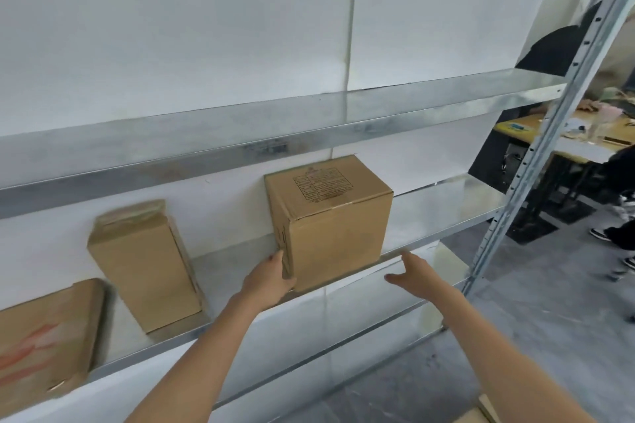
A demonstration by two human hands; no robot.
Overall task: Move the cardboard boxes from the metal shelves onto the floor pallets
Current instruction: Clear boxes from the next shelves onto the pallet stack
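A brown cardboard box (331, 221) with a printed label on top stands on the middle metal shelf (443, 208), its front corner at the shelf's edge. My left hand (269, 282) holds its lower left corner, fingers along the left side and thumb under the front. My right hand (417, 275) hovers just right of the box with straight fingers, touching nothing. A narrower box (147, 268) stands on the same shelf to the left. A third box (41, 336) with orange marks sits at the far left, partly cut off.
An upper shelf (275, 120) runs above the boxes and a lower shelf (343, 336) below. A slotted steel upright (536, 161) stands at the right. Beyond it are a cluttered table (591, 137) and a person's legs (618, 227). A cardboard corner (481, 412) shows at the bottom.
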